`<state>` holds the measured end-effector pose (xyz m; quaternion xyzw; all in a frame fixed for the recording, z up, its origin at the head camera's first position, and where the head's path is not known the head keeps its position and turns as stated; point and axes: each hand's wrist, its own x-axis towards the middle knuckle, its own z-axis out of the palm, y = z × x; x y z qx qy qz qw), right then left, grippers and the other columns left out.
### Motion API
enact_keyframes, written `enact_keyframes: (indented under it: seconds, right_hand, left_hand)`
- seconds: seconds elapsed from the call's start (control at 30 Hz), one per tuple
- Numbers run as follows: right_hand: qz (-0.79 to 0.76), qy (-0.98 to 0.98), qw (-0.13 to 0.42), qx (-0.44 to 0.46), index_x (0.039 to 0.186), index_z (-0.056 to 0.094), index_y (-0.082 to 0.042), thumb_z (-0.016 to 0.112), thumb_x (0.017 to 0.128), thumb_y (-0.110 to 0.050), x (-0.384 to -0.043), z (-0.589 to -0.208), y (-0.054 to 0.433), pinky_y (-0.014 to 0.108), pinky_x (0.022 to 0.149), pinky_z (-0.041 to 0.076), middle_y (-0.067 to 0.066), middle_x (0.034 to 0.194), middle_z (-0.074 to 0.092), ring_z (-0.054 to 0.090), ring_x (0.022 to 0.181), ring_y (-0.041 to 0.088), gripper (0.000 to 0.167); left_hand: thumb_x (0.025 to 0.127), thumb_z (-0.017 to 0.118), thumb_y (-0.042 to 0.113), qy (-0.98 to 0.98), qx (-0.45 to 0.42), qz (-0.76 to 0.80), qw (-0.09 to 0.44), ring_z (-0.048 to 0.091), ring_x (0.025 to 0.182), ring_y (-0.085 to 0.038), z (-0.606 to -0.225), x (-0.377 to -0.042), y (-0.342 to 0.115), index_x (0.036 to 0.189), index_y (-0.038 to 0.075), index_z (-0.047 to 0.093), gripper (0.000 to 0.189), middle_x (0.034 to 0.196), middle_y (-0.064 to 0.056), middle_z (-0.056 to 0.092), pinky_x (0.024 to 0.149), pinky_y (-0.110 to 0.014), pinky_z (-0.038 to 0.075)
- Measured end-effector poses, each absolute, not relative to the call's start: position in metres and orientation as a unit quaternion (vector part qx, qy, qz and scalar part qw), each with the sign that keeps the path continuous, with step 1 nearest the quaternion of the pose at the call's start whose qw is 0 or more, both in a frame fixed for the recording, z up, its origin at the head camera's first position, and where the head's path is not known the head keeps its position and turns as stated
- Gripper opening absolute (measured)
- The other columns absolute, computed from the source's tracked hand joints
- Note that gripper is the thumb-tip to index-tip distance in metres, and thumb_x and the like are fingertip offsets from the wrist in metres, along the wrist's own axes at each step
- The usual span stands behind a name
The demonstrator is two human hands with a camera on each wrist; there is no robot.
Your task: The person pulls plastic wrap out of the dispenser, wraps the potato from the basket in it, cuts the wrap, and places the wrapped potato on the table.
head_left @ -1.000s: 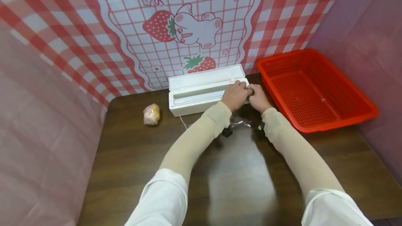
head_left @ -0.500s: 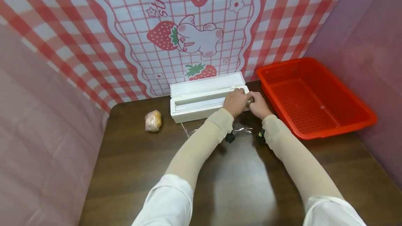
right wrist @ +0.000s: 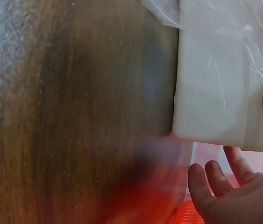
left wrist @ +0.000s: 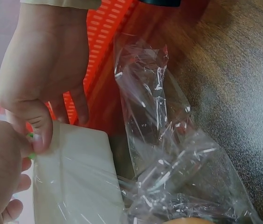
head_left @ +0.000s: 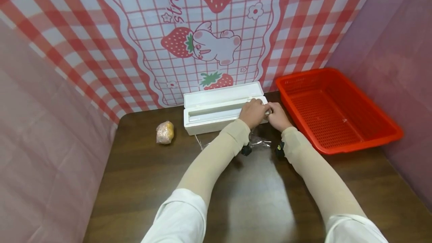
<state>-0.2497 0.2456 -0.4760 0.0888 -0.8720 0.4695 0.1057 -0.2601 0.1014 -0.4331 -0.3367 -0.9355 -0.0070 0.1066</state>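
Observation:
A long white cling film dispenser (head_left: 209, 125) stands against the back cloth with its lid (head_left: 222, 95) raised. Both hands meet at its right end. My left hand (head_left: 252, 113) bends over the front rim, fingers curled, what they grip hidden. My right hand (head_left: 279, 117) pinches with its thumb a small green part (left wrist: 31, 151) at the rim; its other fingers reach past the end of the box, as the right wrist view shows. Clear film (left wrist: 154, 112) drapes over the front wall and lies crumpled on the table, overlapping an orange rounded thing (left wrist: 189, 221) at the lower edge.
A red plastic basket (head_left: 315, 138) stands to the right of the dispenser. On the left lies a yellowish item wrapped in film (head_left: 165, 132). A brown wooden table (head_left: 162, 190) carries everything, with a strawberry-print cloth (head_left: 216, 44) hanging behind.
The head view has tilted slightly upward, so the scene sits lower in it. Both hands stay at the right end of the dispenser.

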Motion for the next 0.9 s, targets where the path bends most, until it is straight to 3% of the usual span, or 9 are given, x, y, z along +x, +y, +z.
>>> enact_keyframes:
  seconds: [0.23, 0.53, 0.9]
  right_hand:
    - [0.463, -0.877, 0.091, 0.088, 0.090, 0.067, 0.006, 0.060, 0.080, 0.009, -0.2472, -0.4759, 0.2463, 0.040, 0.081, 0.040, 0.023, 0.094, 0.060, 0.051, 0.091, 0.035, 0.013]
    - [0.465, -0.875, 0.092, 0.097, 0.087, 0.066, 0.004, 0.057, 0.080, 0.012, -0.2507, -0.4722, 0.2495, 0.035, 0.071, 0.043, 0.020, 0.089, 0.060, 0.051, 0.082, 0.030, 0.014]
    - [0.451, -0.884, 0.082, 0.091, 0.092, 0.066, 0.006, 0.054, 0.083, 0.012, -0.2445, -0.4701, 0.2479, 0.041, 0.081, 0.043, 0.023, 0.097, 0.059, 0.052, 0.091, 0.036, 0.016]
  left_hand:
    - [0.099, 0.064, 0.030, -0.931, -0.349, 0.009, 0.111, 0.062, 0.092, -0.019, -0.4331, -0.2569, 0.0972, 0.118, 0.030, 0.072, 0.020, 0.105, 0.000, 0.069, 0.072, -0.035, 0.055]
    - [0.098, 0.065, 0.025, -0.926, -0.355, 0.011, 0.126, 0.062, 0.092, -0.019, -0.4306, -0.2601, 0.0997, 0.116, 0.030, 0.073, 0.020, 0.104, 0.001, 0.070, 0.074, -0.034, 0.056]
    - [0.096, 0.067, 0.023, -0.917, -0.372, 0.019, 0.142, 0.063, 0.087, -0.019, -0.4310, -0.2581, 0.0971, 0.112, 0.026, 0.075, 0.018, 0.099, 0.002, 0.071, 0.076, -0.032, 0.055]
